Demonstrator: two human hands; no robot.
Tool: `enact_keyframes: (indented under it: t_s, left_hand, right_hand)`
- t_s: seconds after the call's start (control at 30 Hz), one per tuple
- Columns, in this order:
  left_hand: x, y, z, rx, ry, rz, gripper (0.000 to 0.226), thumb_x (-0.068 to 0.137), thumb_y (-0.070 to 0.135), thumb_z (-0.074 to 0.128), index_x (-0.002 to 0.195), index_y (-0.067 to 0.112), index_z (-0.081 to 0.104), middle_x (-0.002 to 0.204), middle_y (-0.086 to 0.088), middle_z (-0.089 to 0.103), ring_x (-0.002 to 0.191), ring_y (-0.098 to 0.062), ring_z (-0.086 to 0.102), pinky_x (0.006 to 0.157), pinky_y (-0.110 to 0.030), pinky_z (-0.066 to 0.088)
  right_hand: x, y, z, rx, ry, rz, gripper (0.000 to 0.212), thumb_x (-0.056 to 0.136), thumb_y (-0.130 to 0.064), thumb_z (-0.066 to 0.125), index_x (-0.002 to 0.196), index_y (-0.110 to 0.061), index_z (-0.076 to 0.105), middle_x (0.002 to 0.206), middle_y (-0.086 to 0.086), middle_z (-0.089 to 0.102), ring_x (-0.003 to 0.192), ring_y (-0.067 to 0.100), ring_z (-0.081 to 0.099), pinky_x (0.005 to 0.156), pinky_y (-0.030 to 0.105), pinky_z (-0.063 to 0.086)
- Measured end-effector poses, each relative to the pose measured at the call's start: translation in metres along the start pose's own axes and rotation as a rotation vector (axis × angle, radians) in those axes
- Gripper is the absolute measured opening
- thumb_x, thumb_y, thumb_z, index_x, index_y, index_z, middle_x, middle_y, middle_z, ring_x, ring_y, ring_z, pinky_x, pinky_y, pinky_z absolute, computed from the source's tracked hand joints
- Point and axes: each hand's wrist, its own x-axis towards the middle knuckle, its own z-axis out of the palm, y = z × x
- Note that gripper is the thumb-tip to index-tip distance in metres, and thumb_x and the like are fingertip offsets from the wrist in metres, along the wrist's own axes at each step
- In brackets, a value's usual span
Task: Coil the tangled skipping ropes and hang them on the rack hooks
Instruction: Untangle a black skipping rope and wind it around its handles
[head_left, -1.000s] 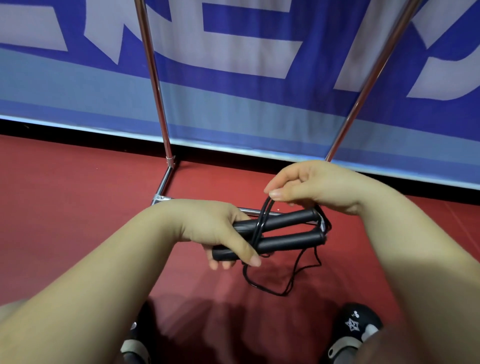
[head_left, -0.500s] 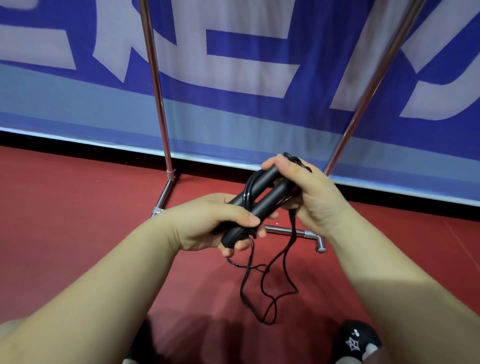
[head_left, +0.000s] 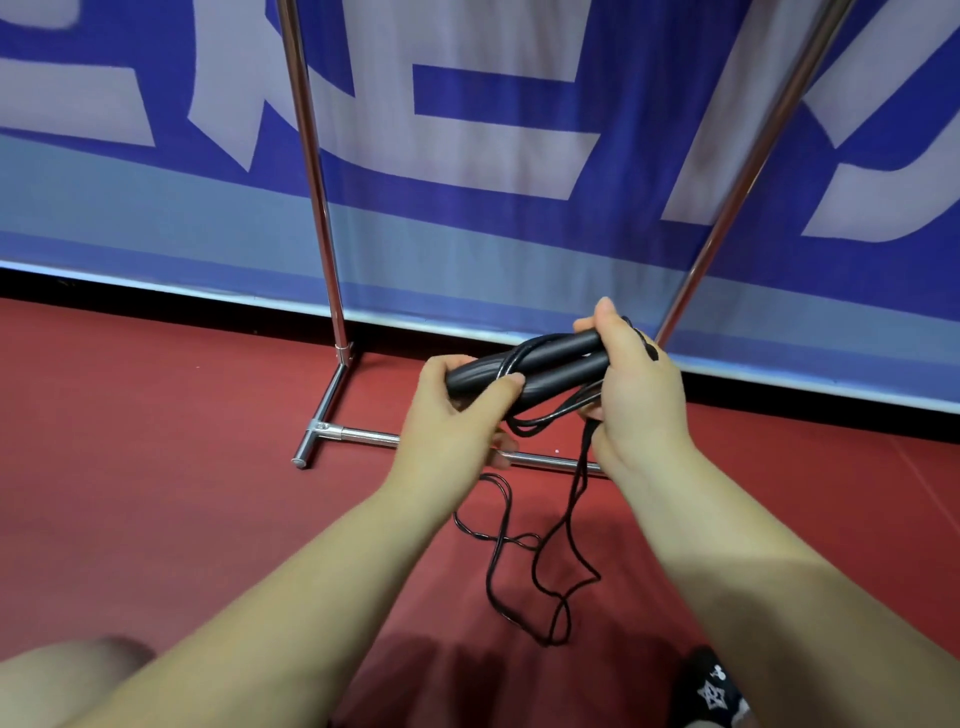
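A black skipping rope has two black handles (head_left: 540, 364) held side by side, with cord wound once across them. My left hand (head_left: 457, 410) grips the handles' left ends, thumb on top. My right hand (head_left: 631, 384) grips their right ends along with some cord. The loose cord (head_left: 524, 551) hangs below in tangled loops above the red floor. The chrome rack (head_left: 317, 208) stands just behind; only its two uprights and base bar show, and its hooks are out of view.
A blue and white banner (head_left: 467, 156) covers the wall behind the rack. The rack's base bar (head_left: 363, 435) lies on the red floor (head_left: 156, 441) under my hands. My black shoe (head_left: 711, 691) shows at the bottom right.
The handles have come up from low and level to chest height near the rack. My right hand moved from above the handles onto their right ends. More cord hangs loose below.
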Motion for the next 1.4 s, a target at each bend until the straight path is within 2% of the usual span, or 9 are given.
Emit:
enact_keyframes:
  t_s: [0.13,0.23,0.43,0.6,0.73,0.9,1.07,1.23,1.4]
  left_hand:
    - [0.005,-0.004,0.000,0.064,0.071,0.082,0.012,0.090,0.022,0.060,0.092,0.014,0.051,0.050,0.007,0.052,0.040,-0.010,0.044,0.042,-0.023,0.036]
    - [0.009,0.003,-0.004,0.041,0.100,0.142,0.008,0.092,0.016,0.057,0.084,0.017,0.057,0.051,0.010,0.053,0.043,-0.007,0.046,0.044,-0.020,0.038]
    - [0.008,0.016,-0.008,-0.059,0.045,0.183,0.015,0.093,0.004,0.051,0.086,0.011,0.063,0.043,0.008,0.048,0.035,-0.008,0.039,0.037,-0.013,0.029]
    - [0.008,0.019,-0.011,-0.070,0.013,0.118,0.027,0.094,0.018,0.055,0.121,0.021,0.056,0.058,0.006,0.053,0.039,-0.009,0.045,0.037,-0.015,0.030]
    - [0.010,0.020,-0.014,-0.076,0.051,0.101,0.039,0.092,0.025,0.058,0.130,0.027,0.051,0.057,0.009,0.052,0.042,-0.010,0.044,0.039,-0.017,0.032]
    - [0.009,0.022,-0.015,-0.058,0.084,0.160,0.043,0.074,0.042,0.066,0.116,0.036,0.057,0.060,0.013,0.059,0.054,-0.010,0.050,0.049,-0.020,0.041]
    - [0.007,0.020,-0.016,0.148,0.181,0.271,0.032,0.087,0.034,0.066,0.116,0.033,0.053,0.079,0.008,0.058,0.059,-0.003,0.055,0.060,-0.027,0.051]
    - [0.005,0.024,-0.018,0.135,0.171,0.300,0.032,0.083,0.040,0.068,0.111,0.034,0.053,0.084,0.003,0.061,0.067,-0.008,0.059,0.058,-0.020,0.050]
    - [0.002,0.022,-0.019,0.167,0.209,0.332,0.034,0.070,0.057,0.063,0.100,0.044,0.052,0.075,0.021,0.062,0.078,-0.012,0.063,0.075,-0.044,0.056]
  right_hand:
    - [0.000,0.001,0.003,0.075,-0.033,0.065,0.032,0.091,-0.034,0.059,0.063,-0.020,0.063,0.056,-0.003,0.047,0.048,0.012,0.038,0.046,0.020,0.028]
    - [-0.001,-0.003,0.002,0.175,-0.107,0.141,0.029,0.091,-0.034,0.058,0.067,-0.017,0.063,0.052,-0.006,0.048,0.038,0.005,0.036,0.034,0.016,0.023]
    - [-0.003,-0.004,0.001,0.296,-0.261,0.285,0.031,0.092,-0.038,0.054,0.080,-0.013,0.068,0.069,-0.001,0.056,0.031,0.003,0.029,0.033,0.016,0.018]
    - [-0.005,-0.003,0.003,0.241,-0.266,0.225,0.033,0.094,-0.036,0.051,0.076,-0.013,0.066,0.066,-0.001,0.055,0.031,0.004,0.029,0.033,0.016,0.017]
    - [-0.009,-0.001,0.005,0.252,-0.288,0.255,0.035,0.094,-0.038,0.050,0.078,-0.013,0.067,0.065,-0.002,0.057,0.031,0.004,0.029,0.034,0.016,0.017]
    - [-0.013,-0.001,0.006,0.309,-0.342,0.317,0.034,0.094,-0.041,0.050,0.082,-0.013,0.066,0.062,-0.005,0.061,0.035,0.003,0.036,0.037,0.017,0.017]
    - [-0.011,-0.001,0.009,0.262,-0.280,0.254,0.033,0.094,-0.036,0.051,0.077,-0.013,0.066,0.060,-0.004,0.058,0.031,0.004,0.034,0.035,0.016,0.017]
    - [-0.011,-0.005,0.008,0.239,-0.353,0.253,0.032,0.094,-0.036,0.051,0.079,-0.013,0.067,0.056,-0.006,0.057,0.030,0.004,0.032,0.037,0.017,0.017]
    - [-0.010,-0.004,0.007,0.163,-0.391,0.248,0.030,0.092,-0.037,0.053,0.080,-0.014,0.069,0.055,-0.008,0.056,0.033,0.004,0.027,0.041,0.018,0.015]
